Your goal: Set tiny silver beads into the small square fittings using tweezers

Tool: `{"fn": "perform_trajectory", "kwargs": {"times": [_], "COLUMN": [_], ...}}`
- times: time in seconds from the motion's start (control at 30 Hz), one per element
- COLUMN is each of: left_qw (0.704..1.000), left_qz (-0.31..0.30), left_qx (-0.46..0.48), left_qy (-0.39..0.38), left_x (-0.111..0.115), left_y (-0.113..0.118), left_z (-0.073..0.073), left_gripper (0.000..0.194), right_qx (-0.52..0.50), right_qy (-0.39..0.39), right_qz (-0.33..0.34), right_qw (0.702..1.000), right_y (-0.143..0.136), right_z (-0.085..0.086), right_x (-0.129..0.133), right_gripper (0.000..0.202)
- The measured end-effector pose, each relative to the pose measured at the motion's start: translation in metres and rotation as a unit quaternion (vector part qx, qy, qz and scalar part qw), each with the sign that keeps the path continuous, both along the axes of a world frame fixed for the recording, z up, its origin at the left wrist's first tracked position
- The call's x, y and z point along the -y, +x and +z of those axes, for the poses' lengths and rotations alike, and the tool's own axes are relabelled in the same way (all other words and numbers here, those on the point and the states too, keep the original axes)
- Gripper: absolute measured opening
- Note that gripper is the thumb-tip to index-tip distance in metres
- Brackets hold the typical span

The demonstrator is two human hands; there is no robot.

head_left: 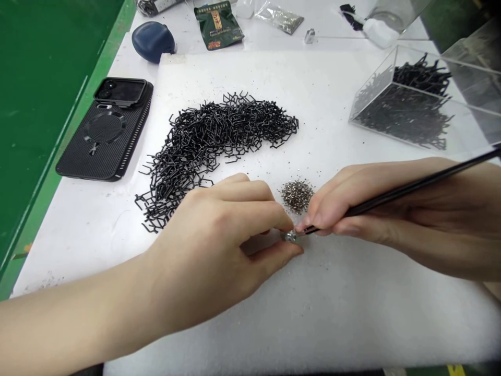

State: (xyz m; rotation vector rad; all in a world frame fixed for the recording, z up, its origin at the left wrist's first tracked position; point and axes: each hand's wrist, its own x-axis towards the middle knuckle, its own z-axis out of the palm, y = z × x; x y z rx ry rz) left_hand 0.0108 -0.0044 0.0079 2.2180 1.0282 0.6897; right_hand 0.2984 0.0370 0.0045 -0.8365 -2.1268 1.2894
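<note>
Between the thumb and index finger of my left hand (223, 240) is a small shiny metal piece (290, 236). My right hand (399, 214) grips a thin black rod-shaped tool (407, 192), whose tip touches or nearly touches the metal piece; the exact contact is too small to tell. Just beyond the fingertips lies a little heap of tiny metallic bits (297, 196). A curved pile of short bent black pieces (219, 128) spreads behind my left hand, which hides part of its near end.
A white foam sheet (313, 324) covers the table. At left lie a black phone (104, 130) and a dark blue bulb (152, 40). A green packet (219, 26) and a clear bag (278, 16) are at the back. A clear box (410, 99) of black pieces stands at right.
</note>
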Motion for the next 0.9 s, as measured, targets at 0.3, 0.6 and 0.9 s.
{"fn": "perform_trajectory", "kwargs": {"times": [0.3, 0.6, 0.9], "left_qw": [1.000, 1.000, 1.000], "left_qz": [-0.018, -0.012, -0.005], "left_qx": [-0.002, -0.018, -0.018], "left_qy": [0.008, 0.005, -0.007], "left_x": [-0.0028, -0.0030, -0.0010], "left_y": [-0.0026, -0.0010, -0.0027], "left_z": [-0.0019, -0.0001, -0.0010], "left_gripper": [0.012, 0.016, 0.017], "right_qx": [-0.003, -0.007, -0.016], "right_qy": [0.004, 0.007, 0.028], "right_qz": [-0.014, -0.026, -0.016], "right_qw": [1.000, 1.000, 0.999], "right_y": [0.0038, 0.0037, 0.0014], "right_z": [-0.0019, -0.0057, -0.0068], "right_x": [0.0019, 0.0017, -0.0002], "right_gripper": [0.028, 0.011, 0.003]}}
